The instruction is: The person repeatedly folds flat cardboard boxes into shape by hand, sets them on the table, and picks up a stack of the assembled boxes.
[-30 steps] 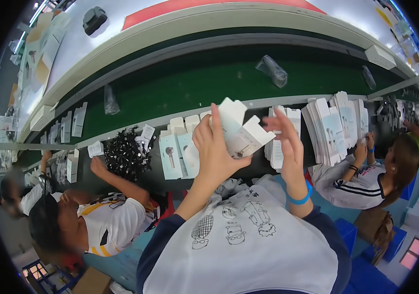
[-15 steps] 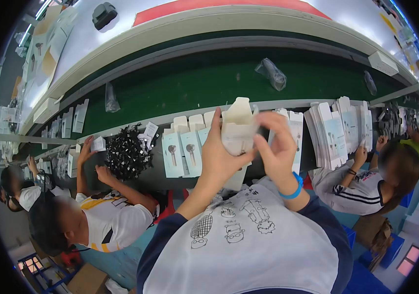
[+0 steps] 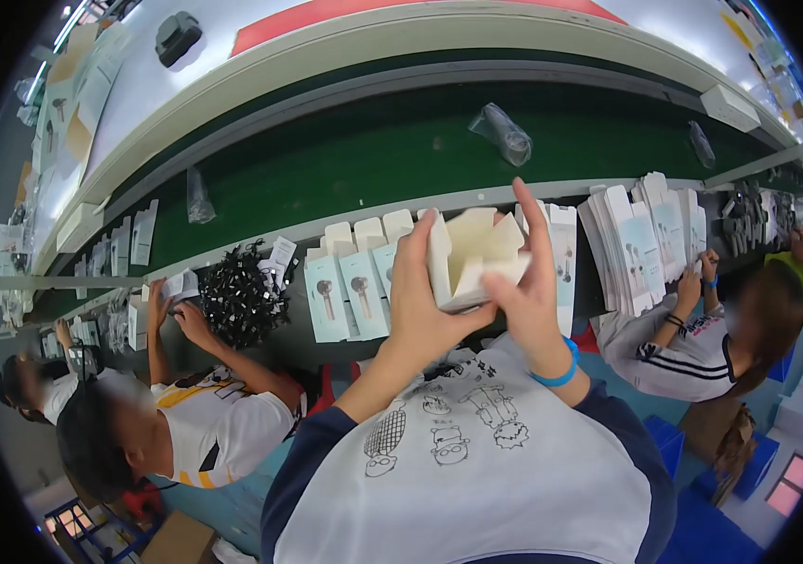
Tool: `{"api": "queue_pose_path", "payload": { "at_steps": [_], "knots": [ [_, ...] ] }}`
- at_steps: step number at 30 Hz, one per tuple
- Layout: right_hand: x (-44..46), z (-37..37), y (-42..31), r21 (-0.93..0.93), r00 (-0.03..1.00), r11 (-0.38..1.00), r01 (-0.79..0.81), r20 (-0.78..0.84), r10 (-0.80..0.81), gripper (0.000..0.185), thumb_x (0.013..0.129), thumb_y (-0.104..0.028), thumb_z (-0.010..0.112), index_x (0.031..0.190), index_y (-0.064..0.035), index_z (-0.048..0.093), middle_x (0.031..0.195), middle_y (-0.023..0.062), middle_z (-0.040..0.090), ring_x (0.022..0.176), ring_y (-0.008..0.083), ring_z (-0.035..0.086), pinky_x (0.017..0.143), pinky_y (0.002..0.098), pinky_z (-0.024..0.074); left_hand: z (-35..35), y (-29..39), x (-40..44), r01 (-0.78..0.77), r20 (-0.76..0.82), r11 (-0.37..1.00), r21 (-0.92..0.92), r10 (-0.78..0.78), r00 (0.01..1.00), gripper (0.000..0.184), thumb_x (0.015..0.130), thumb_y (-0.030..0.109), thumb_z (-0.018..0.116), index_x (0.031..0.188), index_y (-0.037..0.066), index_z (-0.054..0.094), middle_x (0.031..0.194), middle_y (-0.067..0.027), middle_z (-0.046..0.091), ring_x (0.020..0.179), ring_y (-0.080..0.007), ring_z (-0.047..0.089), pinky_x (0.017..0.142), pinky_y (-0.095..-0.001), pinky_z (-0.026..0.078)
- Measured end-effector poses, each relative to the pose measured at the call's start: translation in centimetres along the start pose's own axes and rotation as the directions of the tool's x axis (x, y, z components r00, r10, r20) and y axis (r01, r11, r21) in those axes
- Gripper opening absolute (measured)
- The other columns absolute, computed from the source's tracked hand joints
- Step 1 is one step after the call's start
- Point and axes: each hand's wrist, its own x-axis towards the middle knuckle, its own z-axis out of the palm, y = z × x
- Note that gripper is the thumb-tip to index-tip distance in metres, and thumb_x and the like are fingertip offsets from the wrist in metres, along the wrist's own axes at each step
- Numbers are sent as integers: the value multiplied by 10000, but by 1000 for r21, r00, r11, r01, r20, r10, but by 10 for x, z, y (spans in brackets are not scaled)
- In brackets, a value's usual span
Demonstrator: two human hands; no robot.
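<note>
- Left hand: raised, fingers upright along the left side of the open white box, thumb stretched under it; gripping the box.
- Right hand: index finger sticking up at the box's right side, thumb bent in at the front rim; touching the box, hard to tell how firmly. Blue wristband below.
- Open white box: held in the air between both hands, mouth and flaps up, over the dark table; its printed front mostly hidden by hands, inside bottom not visible.
- Printed boxes: standing in a row left of the hands, from near the table's near edge back; right end of row hidden by left hand.
- Box stack: right of the right hand, partly covered by it.
- Black parts: heaped toward the table's left, single pieces too small to make out.
- Green belt: past the table's far edge, bagged item on it, contents unclear through plastic.
</note>
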Motion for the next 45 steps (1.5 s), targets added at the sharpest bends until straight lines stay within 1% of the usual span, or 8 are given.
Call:
{"api": "queue_pose_path", "payload": {
  "at_steps": [4, 9, 11, 15, 25, 33, 43, 45],
  "knots": [
    [8, 7, -1, 381, 957, 891, -246, -52, 287, 683, 794, -57, 577, 1424, -53, 313, 1169, 107, 517, 1102, 194, 524, 923, 277, 438, 3, -14, 1, -432, -8, 835, 342, 462, 887, 988, 573, 111, 860, 1370, 125, 277, 1326, -234, 363, 1172, -365, 476, 925, -433, 449],
    [7, 7, -8, 320, 943, 888, -330, 76, 322, 659, 774, -165, 581, 1382, -14, 378, 1247, 112, 454, 1142, 189, 488, 985, 280, 382, 0, -23, -5, -380, -75, 910, 165, 395, 915, 1031, 558, 152, 896, 1365, 121, 255, 1316, -218, 353, 1173, -354, 457, 927, -424, 439],
    [1, 3, 6, 56, 996, 996, 71, -63, -67, 680, 775, -231, 615, 1374, -13, 378, 1261, 118, 451, 1197, 223, 450, 1028, 351, 348, 1, -24, -7, -302, -91, 949, 94, 310, 946, 1017, 550, 131, 875, 1370, 110, 275, 1308, -233, 363, 1168, -381, 451, 944, -449, 417],
    [-3, -3, -21, -820, 864, 430, 377, 145, -482, 471, 719, -236, 719, 1147, -83, 596, 1307, 180, 436, 1278, 360, 336, 1057, 471, 271, 0, -20, -6, -298, -96, 952, 72, 304, 948, 1041, 540, 125, 860, 1388, 50, 261, 1302, -236, 380, 1182, -395, 434, 978, -459, 377],
    [16, -25, -36, -252, 952, 948, 195, 281, -121, 130, 775, -157, 695, 704, -70, 631, 1406, 162, 405, 1353, 368, 260, 1080, 490, 206, 7, -13, -3, -244, -76, 968, 56, 248, 966, 1071, 519, 126, 849, 1398, 34, 245, 1263, -229, 414, 1091, -395, 458, 911, -481, 386],
    [16, -6, -37, 146, 994, 986, -76, 83, 64, 804, 769, -92, 596, 1487, -76, 237, 1432, 226, 353, 1355, 305, 326, 1112, 400, 247, 7, 1, 13, -411, -36, 870, 273, 436, 899, 1047, 526, 140, 851, 1374, 96, 240, 1264, -185, 385, 1071, -309, 477, 868, -434, 425],
    [25, -24, -36, 113, 916, 948, -298, 314, 250, 820, 750, -161, 614, 1473, -44, 245, 1356, 214, 440, 1307, 291, 402, 1068, 373, 336, 14, -3, 9, -502, -72, 857, 115, 511, 857, 675, 519, 219, 892, 1084, 183, 523, 1209, -194, 428, 1045, -346, 484, 817, -423, 429],
    [23, -29, -28, 600, 916, 705, -378, 353, 191, 776, 759, -140, 617, 1453, -27, 287, 1314, 193, 474, 1248, 269, 462, 1050, 355, 360, 16, -6, 9, -501, -143, 865, -12, 494, 857, 626, 552, 241, 896, 1028, 156, 497, 1200, -211, 419, 1045, -349, 490, 782, -414, 467]
  ]
}}
